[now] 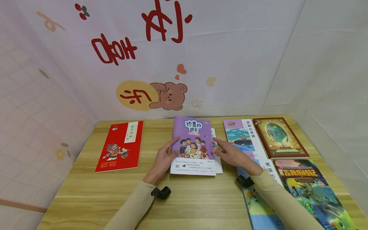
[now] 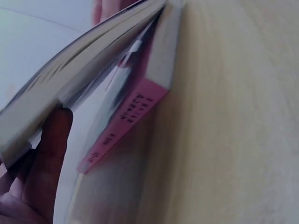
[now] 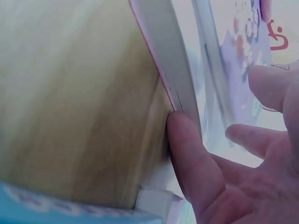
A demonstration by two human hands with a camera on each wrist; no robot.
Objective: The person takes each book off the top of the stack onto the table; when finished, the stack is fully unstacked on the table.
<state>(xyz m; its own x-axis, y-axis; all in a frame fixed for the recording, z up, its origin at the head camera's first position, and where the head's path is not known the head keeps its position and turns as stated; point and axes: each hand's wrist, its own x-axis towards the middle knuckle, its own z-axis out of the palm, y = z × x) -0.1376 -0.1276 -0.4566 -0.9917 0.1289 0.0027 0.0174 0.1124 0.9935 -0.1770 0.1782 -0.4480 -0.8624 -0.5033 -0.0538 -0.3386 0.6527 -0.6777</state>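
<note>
A purple picture-cover book [image 1: 193,145] lies over a second, white-covered book [image 1: 218,161] in the middle of the table. My left hand [image 1: 164,156] grips the purple book by its left edge, thumb on the cover and fingers beneath. In the left wrist view that book is tilted up, with a gap above the lower book's pink spine [image 2: 124,121]. My right hand [image 1: 230,153] is at the right side of both books, fingers spread. In the right wrist view one fingertip touches the lower book's page edge [image 3: 170,56], while the thumb stands off the purple cover.
A red book [image 1: 122,145] lies alone at the left. To the right are a lilac-and-white book [image 1: 240,137], a brown-framed book [image 1: 280,137], a blue-and-white book [image 1: 258,201] under my right forearm, and a dinosaur book [image 1: 319,195]. A printed cloth [image 1: 230,48] hangs behind the table.
</note>
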